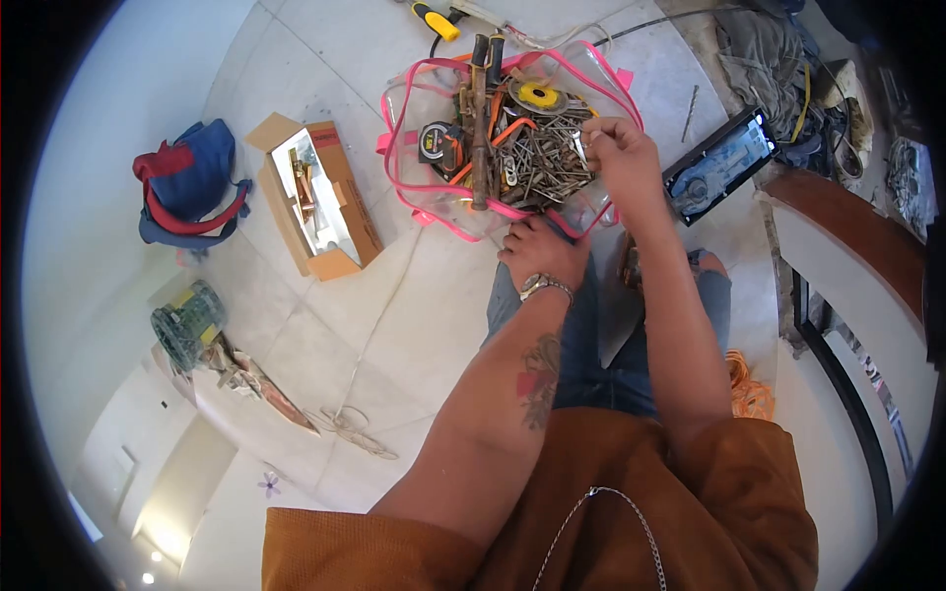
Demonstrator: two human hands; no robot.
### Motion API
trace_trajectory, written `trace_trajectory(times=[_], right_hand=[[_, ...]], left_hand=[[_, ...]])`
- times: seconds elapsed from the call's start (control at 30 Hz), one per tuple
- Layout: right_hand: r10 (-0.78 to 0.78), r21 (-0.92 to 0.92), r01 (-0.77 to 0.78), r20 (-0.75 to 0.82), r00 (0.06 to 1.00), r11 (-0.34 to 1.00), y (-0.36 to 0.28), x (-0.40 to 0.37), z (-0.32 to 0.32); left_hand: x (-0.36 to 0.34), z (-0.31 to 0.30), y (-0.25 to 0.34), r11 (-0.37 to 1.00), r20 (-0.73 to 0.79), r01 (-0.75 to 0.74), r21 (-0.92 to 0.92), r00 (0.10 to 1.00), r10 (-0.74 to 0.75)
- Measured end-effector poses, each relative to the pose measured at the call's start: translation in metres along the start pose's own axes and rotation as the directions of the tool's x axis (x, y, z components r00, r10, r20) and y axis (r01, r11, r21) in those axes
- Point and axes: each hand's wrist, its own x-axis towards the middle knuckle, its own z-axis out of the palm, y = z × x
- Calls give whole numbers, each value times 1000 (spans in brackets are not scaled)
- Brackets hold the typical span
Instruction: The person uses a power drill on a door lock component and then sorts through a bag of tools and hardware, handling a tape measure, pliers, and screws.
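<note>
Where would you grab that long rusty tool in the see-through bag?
Grip the long tool by its dark handles, from above at the far rim: they poke out past the clear bag, while the shaft lies between tape measure and nails.

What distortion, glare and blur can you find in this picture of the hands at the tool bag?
Head view: fisheye bends the tiles, black corners frame it; bright wash on the upper-left tiles, shadows soft; right hand, left hand and bag look sharp.
</note>
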Motion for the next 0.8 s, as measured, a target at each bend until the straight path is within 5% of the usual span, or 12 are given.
trace_trajectory(times=[0.03,0.1,0.17,0.23,0.27,0.3,0.4,0.43,0.53,0.6,0.73,0.8], right_hand=[[0,-5,0,1,1000,1000,10,-6,-2],[-106,-380,121,61,992,917,24,-13,-5],[-169,-596,204,114,979,777,35,-19,0],[-235,-547,298,183,954,782,46,-22,-3],[-233,-516,285,165,958,808,42,-22,-5],[-217,-481,264,153,964,836,37,-20,-6],[-203,-516,255,156,967,818,25,-15,-1],[-217,-522,273,167,962,808,21,-13,4],[-222,-687,392,326,919,613,7,-10,17],[-314,-662,562,467,827,496,2,-6,26],[-305,-665,640,562,769,385,-13,5,38],[-300,-656,678,608,735,331,-18,12,44]], left_hand=[[0,3,0,1000,-3,14,7,1000,-14],[-1,8,-5,1000,-21,27,-1,999,-27],[8,11,-26,973,45,-52,-225,997,64],[29,24,-85,630,-26,-237,-739,945,325],[36,46,-120,570,-59,-194,-798,967,247],[42,52,-157,492,201,123,-862,974,107],[57,67,-222,795,-209,47,-605,954,-215],[72,57,-225,831,-222,120,-543,934,-279],[125,41,-219,861,-412,-57,-506,893,-183],[170,50,-216,894,-672,-288,-343,741,-19],[224,64,-211,907,-654,-212,-364,752,-87],[254,70,-216,949,-767,-213,-232,640,-44]])
